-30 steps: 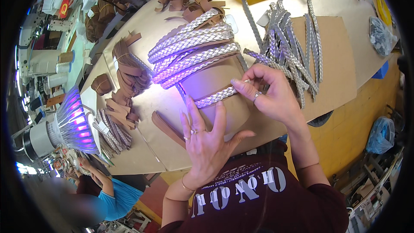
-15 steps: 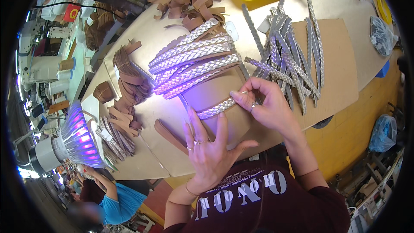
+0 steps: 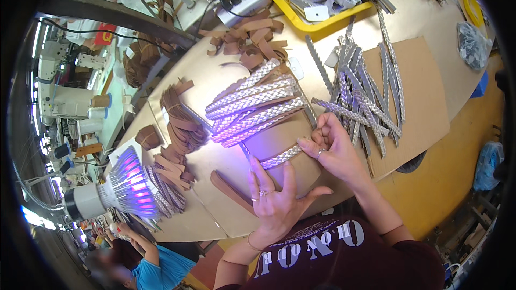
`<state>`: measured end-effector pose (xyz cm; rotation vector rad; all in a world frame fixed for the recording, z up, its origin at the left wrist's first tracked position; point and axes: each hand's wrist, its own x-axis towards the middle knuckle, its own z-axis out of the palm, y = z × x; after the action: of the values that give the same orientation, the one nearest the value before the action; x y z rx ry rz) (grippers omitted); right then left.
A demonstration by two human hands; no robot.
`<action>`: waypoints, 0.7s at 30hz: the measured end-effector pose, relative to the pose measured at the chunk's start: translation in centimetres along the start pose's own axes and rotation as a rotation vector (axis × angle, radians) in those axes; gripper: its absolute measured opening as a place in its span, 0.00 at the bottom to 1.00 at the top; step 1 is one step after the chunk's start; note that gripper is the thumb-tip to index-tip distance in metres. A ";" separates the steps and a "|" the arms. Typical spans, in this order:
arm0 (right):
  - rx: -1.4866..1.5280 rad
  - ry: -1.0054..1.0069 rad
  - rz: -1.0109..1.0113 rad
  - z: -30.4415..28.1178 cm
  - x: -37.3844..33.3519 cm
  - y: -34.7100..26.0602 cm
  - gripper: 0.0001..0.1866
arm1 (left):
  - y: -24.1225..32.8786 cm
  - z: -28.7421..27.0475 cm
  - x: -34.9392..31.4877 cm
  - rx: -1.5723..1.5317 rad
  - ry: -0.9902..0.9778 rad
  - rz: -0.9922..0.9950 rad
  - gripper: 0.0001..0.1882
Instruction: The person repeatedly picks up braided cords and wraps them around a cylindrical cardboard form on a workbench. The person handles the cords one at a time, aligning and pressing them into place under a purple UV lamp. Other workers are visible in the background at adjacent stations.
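A silvery braided strap lies across the tan board in front of me, brown along its edge. My right hand pinches its right end between thumb and fingers. My left hand lies flat with fingers apart, its fingertips at the strap's left end. Just beyond is a pile of similar braided straps, laid side by side. To the right, more braided strips with grey backs lie in a loose heap on a cardboard sheet.
Bundled brown strips and curled brown pieces lie left and beyond. A lit lamp stands at the left edge. The yellow tray holds scraps and plastic. A person in blue sits at lower left.
The whole view has shifted, so the table and hands appear lower and further right. Both hands keep nearly the same pose on the strap.
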<state>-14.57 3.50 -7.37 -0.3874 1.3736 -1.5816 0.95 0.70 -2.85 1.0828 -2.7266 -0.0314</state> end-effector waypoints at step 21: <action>-0.329 -0.264 -0.127 -0.4 -0.1 -5.1 0.14 | 0.2 -0.4 -2.8 -0.328 -0.124 -0.162 0.51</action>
<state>-17.08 3.33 -2.97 -0.8658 1.4227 -1.3462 2.88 2.81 -2.94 1.2304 -2.6023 -0.5671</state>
